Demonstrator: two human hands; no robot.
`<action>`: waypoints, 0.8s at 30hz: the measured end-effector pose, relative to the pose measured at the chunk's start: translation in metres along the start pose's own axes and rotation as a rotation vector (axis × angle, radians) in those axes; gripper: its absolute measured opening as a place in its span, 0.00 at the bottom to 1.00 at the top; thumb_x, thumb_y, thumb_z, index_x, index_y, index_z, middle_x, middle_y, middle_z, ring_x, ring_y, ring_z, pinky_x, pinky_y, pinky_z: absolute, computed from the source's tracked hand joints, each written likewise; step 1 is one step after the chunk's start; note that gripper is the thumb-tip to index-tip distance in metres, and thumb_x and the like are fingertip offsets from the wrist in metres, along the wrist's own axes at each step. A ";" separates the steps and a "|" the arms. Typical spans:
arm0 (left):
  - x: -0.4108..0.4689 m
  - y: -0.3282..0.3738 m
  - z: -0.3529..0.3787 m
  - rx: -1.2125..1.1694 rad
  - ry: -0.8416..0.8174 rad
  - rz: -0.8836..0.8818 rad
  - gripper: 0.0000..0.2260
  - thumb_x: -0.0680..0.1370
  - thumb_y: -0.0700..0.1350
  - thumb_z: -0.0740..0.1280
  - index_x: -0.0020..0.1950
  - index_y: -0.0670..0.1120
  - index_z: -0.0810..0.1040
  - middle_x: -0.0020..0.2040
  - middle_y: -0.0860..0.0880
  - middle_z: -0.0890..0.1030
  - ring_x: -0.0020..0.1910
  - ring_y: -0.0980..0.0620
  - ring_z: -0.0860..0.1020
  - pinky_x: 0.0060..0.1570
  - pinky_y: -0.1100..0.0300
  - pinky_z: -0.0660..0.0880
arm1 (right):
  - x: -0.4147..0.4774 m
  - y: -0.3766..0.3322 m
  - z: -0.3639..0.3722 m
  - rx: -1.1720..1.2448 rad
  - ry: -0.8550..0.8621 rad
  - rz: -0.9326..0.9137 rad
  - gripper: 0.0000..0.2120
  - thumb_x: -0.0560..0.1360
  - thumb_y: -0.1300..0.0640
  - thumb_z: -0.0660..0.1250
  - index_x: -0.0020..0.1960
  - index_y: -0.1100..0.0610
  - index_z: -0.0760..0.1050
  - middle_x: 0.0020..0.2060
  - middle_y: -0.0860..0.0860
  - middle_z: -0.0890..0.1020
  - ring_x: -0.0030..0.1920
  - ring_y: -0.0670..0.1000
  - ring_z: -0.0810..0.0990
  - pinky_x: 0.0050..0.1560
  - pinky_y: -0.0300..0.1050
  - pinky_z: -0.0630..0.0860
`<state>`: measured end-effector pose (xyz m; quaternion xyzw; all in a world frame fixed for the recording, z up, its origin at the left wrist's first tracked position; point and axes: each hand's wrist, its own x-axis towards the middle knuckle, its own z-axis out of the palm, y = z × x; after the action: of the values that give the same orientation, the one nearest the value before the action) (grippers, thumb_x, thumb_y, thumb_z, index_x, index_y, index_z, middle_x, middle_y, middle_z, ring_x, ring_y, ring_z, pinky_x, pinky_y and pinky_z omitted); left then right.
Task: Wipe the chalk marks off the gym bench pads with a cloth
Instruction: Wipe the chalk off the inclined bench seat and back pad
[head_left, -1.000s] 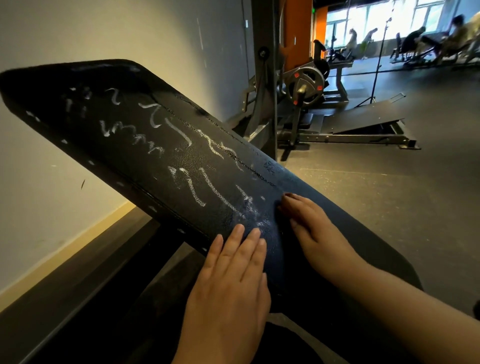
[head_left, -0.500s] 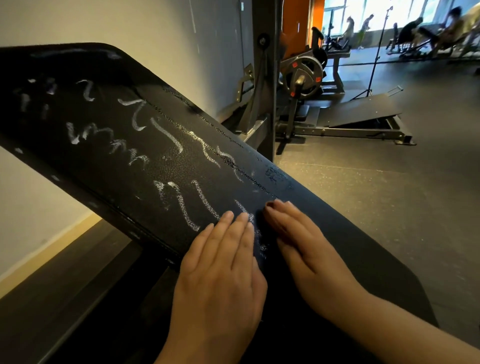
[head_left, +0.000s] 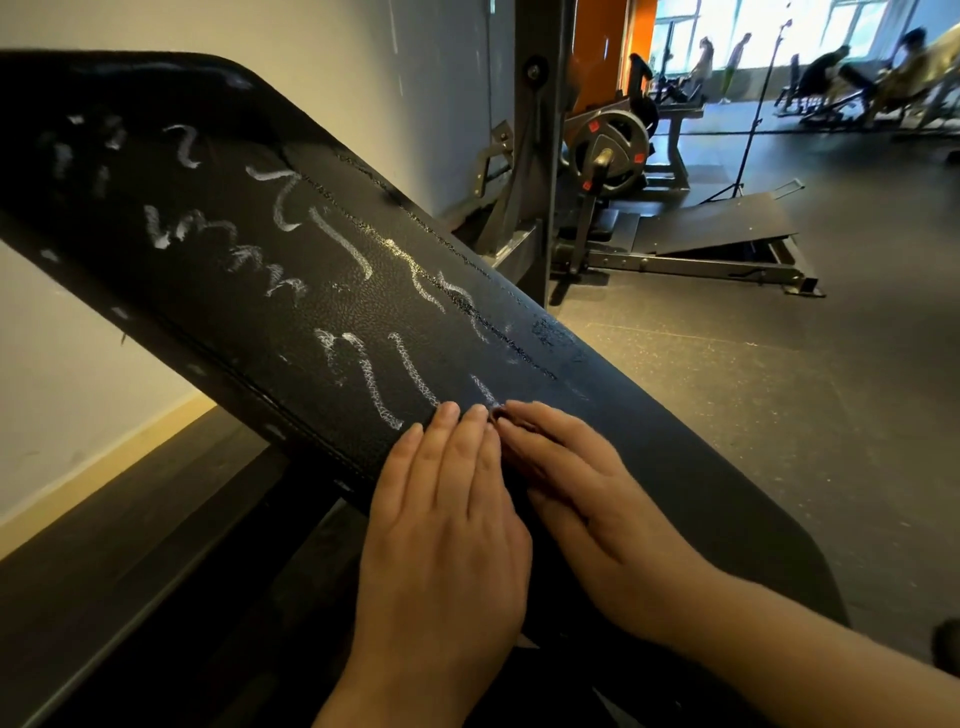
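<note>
Chalk marks (head_left: 371, 382) beyond left hand (head_left: 447, 525), right hand (head_left: 587, 499).

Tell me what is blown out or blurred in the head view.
Head view: windows blown out, people by them silhouetted; pad soft at its upper end, chalk marks smeared there, crisp near the left hand and right hand; wide-angle bending at the edges.

The bench pad (head_left: 311, 291) runs off frame at 9 o'clock, its chalk marks (head_left: 104, 150) blurring toward 10 o'clock. The left hand (head_left: 441, 530) and right hand (head_left: 587, 499) hide whatever lies beneath them; people (head_left: 831, 67) at 1 o'clock are tiny, indistinct.
</note>
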<state>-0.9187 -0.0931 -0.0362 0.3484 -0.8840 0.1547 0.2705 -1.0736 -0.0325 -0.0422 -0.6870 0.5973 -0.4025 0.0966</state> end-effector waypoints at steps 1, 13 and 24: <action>-0.001 0.000 -0.001 -0.004 -0.007 -0.002 0.24 0.80 0.47 0.53 0.70 0.36 0.75 0.71 0.40 0.74 0.73 0.42 0.70 0.72 0.45 0.60 | 0.003 0.008 -0.004 -0.024 -0.001 -0.005 0.27 0.81 0.63 0.61 0.77 0.43 0.64 0.74 0.33 0.63 0.77 0.39 0.57 0.75 0.35 0.56; -0.003 0.002 -0.005 -0.002 -0.051 -0.011 0.24 0.81 0.48 0.52 0.71 0.37 0.74 0.72 0.41 0.74 0.74 0.43 0.69 0.72 0.45 0.60 | -0.004 0.007 -0.005 -0.236 0.055 -0.025 0.24 0.79 0.52 0.58 0.75 0.42 0.68 0.66 0.40 0.64 0.68 0.41 0.61 0.69 0.40 0.61; -0.002 0.004 -0.004 0.002 -0.054 -0.028 0.25 0.80 0.48 0.52 0.69 0.37 0.75 0.70 0.41 0.75 0.73 0.42 0.70 0.70 0.44 0.61 | 0.018 0.015 -0.008 -0.253 0.126 0.049 0.20 0.80 0.54 0.64 0.72 0.46 0.73 0.64 0.44 0.67 0.64 0.44 0.62 0.63 0.35 0.63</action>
<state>-0.9185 -0.0877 -0.0339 0.3650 -0.8860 0.1424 0.2481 -1.0907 -0.0495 -0.0381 -0.6521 0.6649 -0.3639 -0.0188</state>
